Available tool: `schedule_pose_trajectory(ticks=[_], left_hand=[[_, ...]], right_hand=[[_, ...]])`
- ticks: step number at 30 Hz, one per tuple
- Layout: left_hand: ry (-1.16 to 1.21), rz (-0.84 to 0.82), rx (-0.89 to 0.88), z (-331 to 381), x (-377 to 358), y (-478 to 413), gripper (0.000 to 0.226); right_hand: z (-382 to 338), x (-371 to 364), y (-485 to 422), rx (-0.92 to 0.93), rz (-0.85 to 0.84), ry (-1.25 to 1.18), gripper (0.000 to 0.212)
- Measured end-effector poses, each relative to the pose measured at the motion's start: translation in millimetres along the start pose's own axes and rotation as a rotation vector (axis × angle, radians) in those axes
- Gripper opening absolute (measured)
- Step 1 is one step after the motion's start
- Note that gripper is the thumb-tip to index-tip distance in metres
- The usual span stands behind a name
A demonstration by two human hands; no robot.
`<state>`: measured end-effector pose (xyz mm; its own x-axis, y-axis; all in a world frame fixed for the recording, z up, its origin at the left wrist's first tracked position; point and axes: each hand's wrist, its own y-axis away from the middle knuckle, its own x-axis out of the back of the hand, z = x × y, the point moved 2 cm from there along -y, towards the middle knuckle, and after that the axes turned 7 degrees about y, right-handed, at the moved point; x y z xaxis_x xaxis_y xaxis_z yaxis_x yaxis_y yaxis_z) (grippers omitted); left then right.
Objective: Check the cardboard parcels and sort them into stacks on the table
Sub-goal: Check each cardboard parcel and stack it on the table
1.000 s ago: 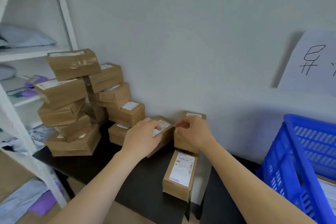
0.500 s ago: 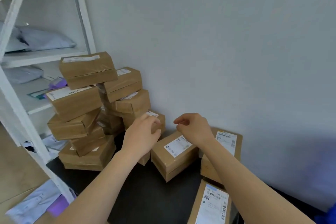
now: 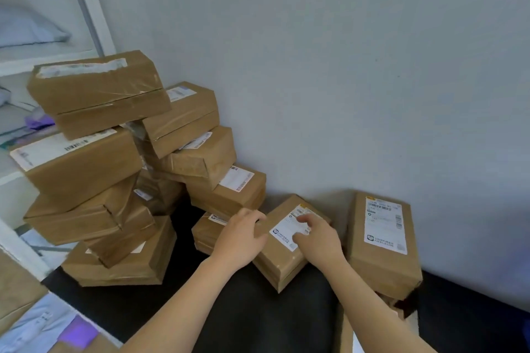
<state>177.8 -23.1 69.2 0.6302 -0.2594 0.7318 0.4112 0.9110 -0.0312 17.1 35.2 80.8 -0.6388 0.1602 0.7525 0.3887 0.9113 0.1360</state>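
Head view: we look down at a black table with brown cardboard parcels on it.
Left hand: our left hand reaches out, back up. It holds the middle parcel, with its fingers bent over that parcel's left edge.
Right hand: our right hand lies on top of the middle parcel. Its fingers are bent and the tips touch the white label. We cannot tell if it grips or only presses.
Middle parcel: it lies flat on the table, turned a bit slantwise. It is brown and taped, and the label is on top. The print is too small for us to read.
Low parcel: it lies flat, just left of the middle parcel, partly under our left hand.
Side parcel: just right of the middle parcel, label up, sitting on another box.
Short stack: behind and left of the middle parcel, with boxes piled up by the grey wall.
Tall stack: far left of the middle parcel. Its boxes are crooked and tilted.
Shelf: white, far left and behind the middle parcel.
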Motion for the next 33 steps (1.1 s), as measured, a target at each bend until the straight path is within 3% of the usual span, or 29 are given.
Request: schedule_pose_trajectory(ticks=[9,17,24,33], left_hand=[[0.051,-0.312,-0.021,-36,-27,-52,0.066],[-0.155,-0.41,-0.046,-47,-60,-66,0.082],[-0.156,-0.363,-0.111,-51,-66,-54,0.087],[-0.012,-0.278,0.082,-68,-50,-5,0.071]], right_hand=[[25,-62,-8,-0.406,0.046,-0.303,0.08],[38,-99,-5,-0.619,-0.068,-0.529,0.078],[44,-95,12,-0.624,-0.044,-0.603,0.059],[58,-100,50,-0.66,-0.067,-0.342,0.071]])
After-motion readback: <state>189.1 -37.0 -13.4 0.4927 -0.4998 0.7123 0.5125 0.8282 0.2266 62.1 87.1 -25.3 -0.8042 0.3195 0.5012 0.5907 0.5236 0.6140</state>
